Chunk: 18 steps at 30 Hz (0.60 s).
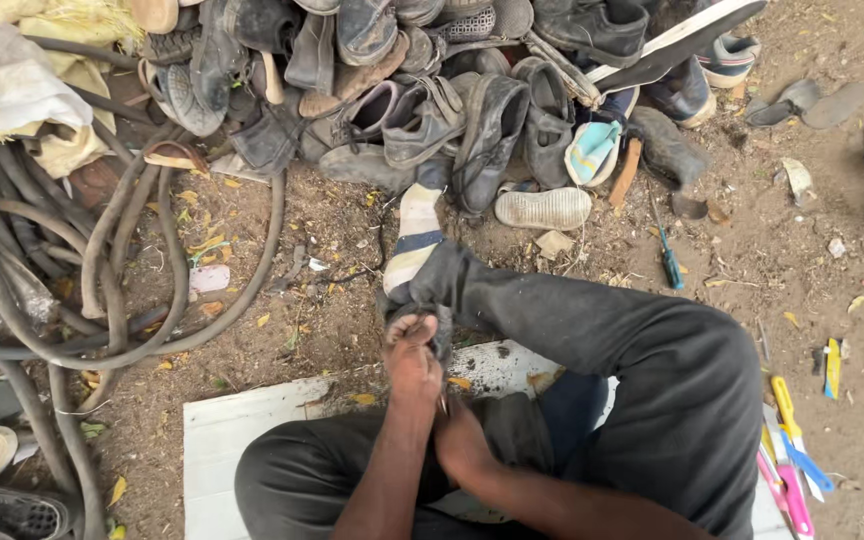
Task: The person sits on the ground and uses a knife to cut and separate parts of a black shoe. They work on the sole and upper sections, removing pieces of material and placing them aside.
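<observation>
Nearest the camera, two forearms are seen coming up from the bottom edge of the view over crossed legs in dark trousers, which are settled on a white board (222, 430) laid on the dirt ground (772, 250). The right hand (460, 440) is held low, just behind and against the left wrist; its fingers are hidden, so whether it is clenched on anything cannot be told. The left hand (412, 352) is set farther forward and is closed around the near end of a shoe (414, 240), at the point where a dark flap of it is gathered under the fingers. The shoe is thus found directly ahead of both hands, with the left hand the nearer and already on it. Its long axis is laid almost straight away from the body, the pale toe with a blue band being pointed toward the far heap. Off the right edge of the board, coloured plastic tools (790, 470) are laid on the ground, and a blue-handled tool (670, 262) is seen farther out. To the left, grey hoses (102, 300) are looped. Farthest away, a pile of worn shoes (432, 90) is banked along the top of the view.
</observation>
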Motion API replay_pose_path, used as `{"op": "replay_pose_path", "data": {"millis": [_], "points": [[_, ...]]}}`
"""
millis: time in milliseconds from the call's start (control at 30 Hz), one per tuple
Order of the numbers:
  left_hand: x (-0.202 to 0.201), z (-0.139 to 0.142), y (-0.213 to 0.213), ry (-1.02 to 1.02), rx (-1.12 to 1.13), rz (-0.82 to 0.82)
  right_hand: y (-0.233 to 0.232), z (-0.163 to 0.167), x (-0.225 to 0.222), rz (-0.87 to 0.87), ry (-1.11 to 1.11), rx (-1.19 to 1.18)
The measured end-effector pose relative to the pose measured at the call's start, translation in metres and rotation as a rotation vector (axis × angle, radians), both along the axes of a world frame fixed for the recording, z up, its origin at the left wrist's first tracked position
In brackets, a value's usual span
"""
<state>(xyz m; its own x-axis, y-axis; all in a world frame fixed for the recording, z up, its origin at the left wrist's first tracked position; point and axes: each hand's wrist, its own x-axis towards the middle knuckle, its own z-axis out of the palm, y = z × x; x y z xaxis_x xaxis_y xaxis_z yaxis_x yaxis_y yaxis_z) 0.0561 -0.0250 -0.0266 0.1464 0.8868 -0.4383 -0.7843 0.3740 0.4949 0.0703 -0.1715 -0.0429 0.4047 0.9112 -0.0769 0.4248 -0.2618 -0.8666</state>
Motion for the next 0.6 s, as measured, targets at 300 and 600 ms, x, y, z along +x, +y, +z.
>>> {"op": "replay_pose_path", "data": {"millis": [300,600], "points": [[-0.04,0.054,0.017,0.803,0.421,-0.653,0.033,0.046,0.014,-0.225,0.729,-0.288],[-0.068,0.053,0.019,1.426,1.708,-0.674,0.001,0.065,0.007,-0.237,0.638,-0.418]]}}
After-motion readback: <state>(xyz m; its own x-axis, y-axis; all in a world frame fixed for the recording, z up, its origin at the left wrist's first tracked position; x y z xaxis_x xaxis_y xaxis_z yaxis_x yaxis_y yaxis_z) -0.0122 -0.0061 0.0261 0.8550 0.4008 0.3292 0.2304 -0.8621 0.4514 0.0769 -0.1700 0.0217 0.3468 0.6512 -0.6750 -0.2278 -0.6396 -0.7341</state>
